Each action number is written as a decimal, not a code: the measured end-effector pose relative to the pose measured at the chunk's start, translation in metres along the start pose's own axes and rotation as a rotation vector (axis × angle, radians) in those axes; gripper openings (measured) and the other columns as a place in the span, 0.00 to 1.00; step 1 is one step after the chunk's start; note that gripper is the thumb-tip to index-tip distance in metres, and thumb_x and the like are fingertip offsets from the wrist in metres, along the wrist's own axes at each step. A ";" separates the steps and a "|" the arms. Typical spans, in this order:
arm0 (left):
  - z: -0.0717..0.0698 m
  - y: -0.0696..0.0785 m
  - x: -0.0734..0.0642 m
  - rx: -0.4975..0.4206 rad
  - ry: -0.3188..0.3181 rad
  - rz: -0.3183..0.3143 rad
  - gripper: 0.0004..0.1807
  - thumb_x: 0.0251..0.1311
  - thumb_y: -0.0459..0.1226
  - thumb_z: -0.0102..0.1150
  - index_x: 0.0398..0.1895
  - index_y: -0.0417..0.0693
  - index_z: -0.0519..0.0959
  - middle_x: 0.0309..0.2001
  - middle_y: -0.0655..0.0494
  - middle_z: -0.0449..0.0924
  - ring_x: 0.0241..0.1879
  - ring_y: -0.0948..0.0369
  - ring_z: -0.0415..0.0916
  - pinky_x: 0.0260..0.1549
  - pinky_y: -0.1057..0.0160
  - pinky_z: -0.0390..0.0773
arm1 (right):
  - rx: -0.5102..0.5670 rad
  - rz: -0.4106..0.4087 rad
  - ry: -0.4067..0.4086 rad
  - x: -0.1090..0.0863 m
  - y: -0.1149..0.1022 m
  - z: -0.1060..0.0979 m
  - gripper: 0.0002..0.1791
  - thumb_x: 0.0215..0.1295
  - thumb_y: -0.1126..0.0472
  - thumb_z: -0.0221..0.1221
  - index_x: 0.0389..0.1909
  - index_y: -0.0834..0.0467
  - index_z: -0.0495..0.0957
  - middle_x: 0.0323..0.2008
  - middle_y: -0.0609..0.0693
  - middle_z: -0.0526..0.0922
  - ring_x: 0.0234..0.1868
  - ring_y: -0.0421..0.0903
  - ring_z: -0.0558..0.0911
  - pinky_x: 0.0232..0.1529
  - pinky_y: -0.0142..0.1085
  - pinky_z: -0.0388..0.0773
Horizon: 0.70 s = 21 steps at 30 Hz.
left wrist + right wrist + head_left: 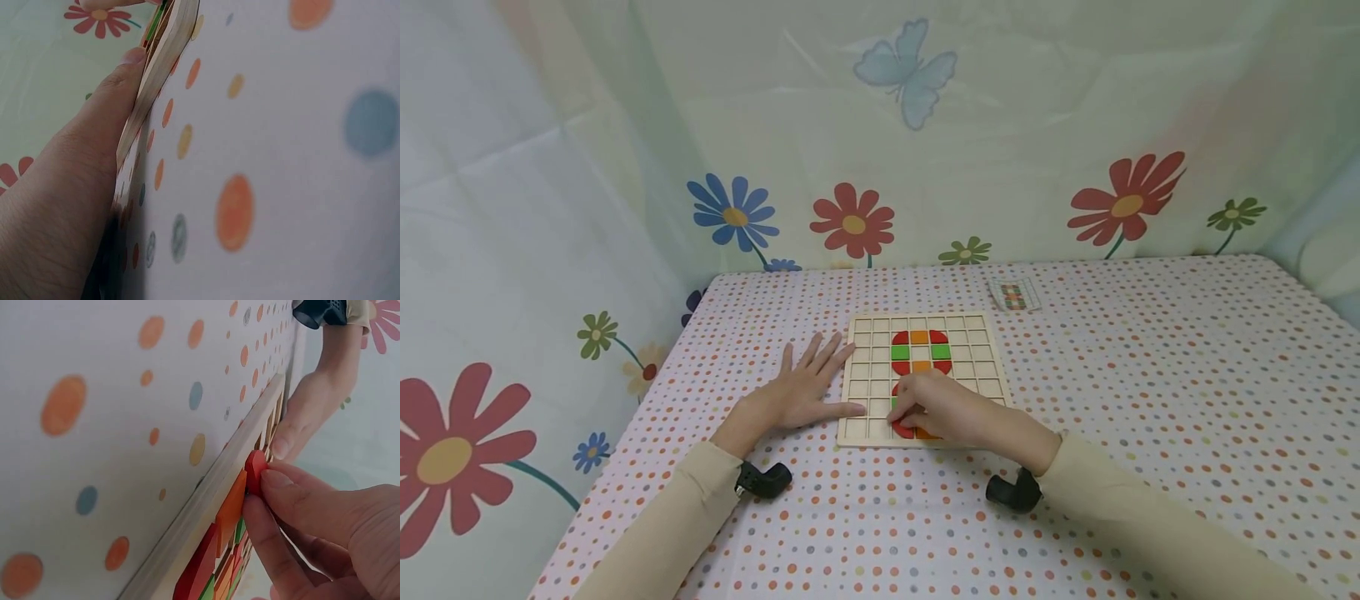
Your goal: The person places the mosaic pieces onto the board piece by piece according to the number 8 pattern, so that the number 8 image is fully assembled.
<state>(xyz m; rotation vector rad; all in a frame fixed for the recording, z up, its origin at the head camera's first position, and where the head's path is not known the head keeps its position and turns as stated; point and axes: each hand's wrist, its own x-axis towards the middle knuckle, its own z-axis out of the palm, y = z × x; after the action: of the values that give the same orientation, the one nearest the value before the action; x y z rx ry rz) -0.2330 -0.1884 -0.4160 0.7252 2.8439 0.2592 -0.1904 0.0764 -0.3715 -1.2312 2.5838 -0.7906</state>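
Note:
A pale wooden grid board (880, 340) lies on the table, with red, orange and green pieces set into its squares. In the head view the upper pieces form a ring around a bare square. My right hand (943, 408) is over the lower part of the pattern and hides some of it. Between thumb and fingers it pinches a red piece with a rounded corner (255, 467), beside an orange piece (231, 503) near the board's front edge. My left hand (797, 392) lies with fingers spread at the board's left side, its thumb on the border.
A small card (1015, 294) printed with a coloured grid pattern lies behind the board. The table wears a dotted cloth (1135, 400). Behind it hangs a curtain (1015, 125) with flowers and a butterfly. Each wrist carries a black camera (1015, 492).

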 end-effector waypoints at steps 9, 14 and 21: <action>0.000 0.000 0.004 0.030 0.003 -0.004 0.58 0.65 0.75 0.48 0.87 0.58 0.40 0.86 0.51 0.31 0.84 0.46 0.24 0.74 0.28 0.27 | -0.016 0.015 0.032 -0.003 0.004 0.001 0.08 0.62 0.75 0.70 0.39 0.63 0.92 0.35 0.48 0.86 0.38 0.41 0.83 0.38 0.26 0.81; 0.002 0.000 0.004 0.028 -0.002 -0.002 0.59 0.64 0.75 0.47 0.87 0.57 0.40 0.86 0.51 0.31 0.84 0.47 0.24 0.74 0.28 0.27 | 0.023 0.015 0.029 -0.011 0.009 -0.003 0.07 0.63 0.72 0.71 0.41 0.62 0.91 0.38 0.47 0.88 0.40 0.40 0.84 0.41 0.29 0.82; 0.001 -0.001 0.003 0.020 -0.006 0.001 0.60 0.63 0.76 0.48 0.87 0.58 0.40 0.86 0.51 0.30 0.84 0.47 0.24 0.74 0.27 0.27 | 0.028 0.094 0.119 -0.031 0.025 -0.025 0.08 0.66 0.69 0.69 0.45 0.63 0.89 0.40 0.48 0.89 0.41 0.42 0.84 0.43 0.35 0.84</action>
<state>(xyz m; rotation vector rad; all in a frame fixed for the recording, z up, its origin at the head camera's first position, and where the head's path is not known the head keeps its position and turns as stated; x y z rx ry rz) -0.2359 -0.1873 -0.4173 0.7305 2.8445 0.2285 -0.1961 0.1227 -0.3660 -1.0777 2.6910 -0.9039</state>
